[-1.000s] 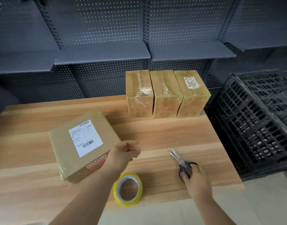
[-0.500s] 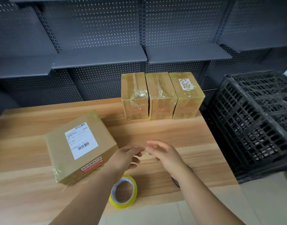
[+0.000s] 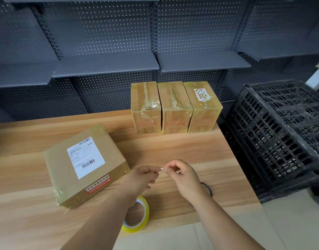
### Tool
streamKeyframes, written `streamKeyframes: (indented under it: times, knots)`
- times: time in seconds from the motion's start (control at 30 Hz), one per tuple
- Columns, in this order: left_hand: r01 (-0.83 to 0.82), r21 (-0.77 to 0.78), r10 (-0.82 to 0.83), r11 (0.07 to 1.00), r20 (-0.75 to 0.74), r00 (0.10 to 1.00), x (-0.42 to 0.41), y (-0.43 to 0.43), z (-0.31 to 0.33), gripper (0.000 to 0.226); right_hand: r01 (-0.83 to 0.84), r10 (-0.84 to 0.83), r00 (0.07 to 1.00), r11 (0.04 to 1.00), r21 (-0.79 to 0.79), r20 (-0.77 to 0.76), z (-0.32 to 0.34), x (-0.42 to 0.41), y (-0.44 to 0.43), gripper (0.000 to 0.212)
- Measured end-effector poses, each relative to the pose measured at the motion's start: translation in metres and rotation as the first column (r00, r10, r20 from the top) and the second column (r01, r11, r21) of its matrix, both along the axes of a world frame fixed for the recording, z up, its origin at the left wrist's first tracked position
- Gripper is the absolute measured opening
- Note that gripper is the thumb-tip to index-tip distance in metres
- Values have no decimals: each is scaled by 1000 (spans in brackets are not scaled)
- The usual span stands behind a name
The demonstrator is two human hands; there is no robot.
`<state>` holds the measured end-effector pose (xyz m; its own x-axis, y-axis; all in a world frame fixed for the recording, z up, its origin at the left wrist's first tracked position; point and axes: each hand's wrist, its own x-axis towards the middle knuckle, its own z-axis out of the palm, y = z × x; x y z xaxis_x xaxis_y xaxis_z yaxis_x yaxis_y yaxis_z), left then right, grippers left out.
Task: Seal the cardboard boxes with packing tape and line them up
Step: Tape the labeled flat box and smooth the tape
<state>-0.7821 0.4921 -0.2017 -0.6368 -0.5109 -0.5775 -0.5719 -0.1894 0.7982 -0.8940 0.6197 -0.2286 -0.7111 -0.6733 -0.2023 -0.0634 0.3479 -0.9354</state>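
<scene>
A flat cardboard box (image 3: 83,165) with a white shipping label lies on the left of the wooden table (image 3: 173,145). Three taped boxes (image 3: 175,107) stand side by side at the table's back edge. A yellow tape roll (image 3: 145,218) lies flat near the front edge, partly under my left forearm. My left hand (image 3: 142,179) and my right hand (image 3: 184,177) meet fingertip to fingertip above the table's middle. Both pinch a tiny shiny scrap of tape (image 3: 161,168) between them. Only a black handle loop of the scissors (image 3: 208,188) shows behind my right wrist.
A black plastic crate (image 3: 281,138) stands to the right of the table, higher than its top. Dark perforated shelving (image 3: 108,65) runs along the wall behind the boxes. Pale floor tiles (image 3: 290,228) show at the lower right.
My right hand let go of the scissors and rose to the left to meet my left hand. The fingertips of both now pinch a small scrap. The boxes and tape roll stay put.
</scene>
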Motion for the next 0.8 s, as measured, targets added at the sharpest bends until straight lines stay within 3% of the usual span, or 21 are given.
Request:
streamKeyframes:
  times: [0.17,0.27,0.4,0.6,0.8]
  knots:
    - [-22,-123,19,992,-21,1000,9,-6,-15,22,157,-150,981,986,-48,119,-19,-15,14,12]
    - [23,-376,-28,926,-7,1000,12,-3,-24,11,257,-260,950,966,42,173,-38,-31,25,8]
    - [81,-541,-93,837,5,996,20,0,-38,9,353,-370,926,919,172,78,-66,-61,41,14]
    - [79,-604,-90,793,13,996,40,-7,-60,9,296,-270,955,895,333,-124,-103,-92,45,22]
    - [18,-598,1,802,31,1000,64,-20,-71,12,264,-130,946,841,472,-298,-122,-101,33,15]
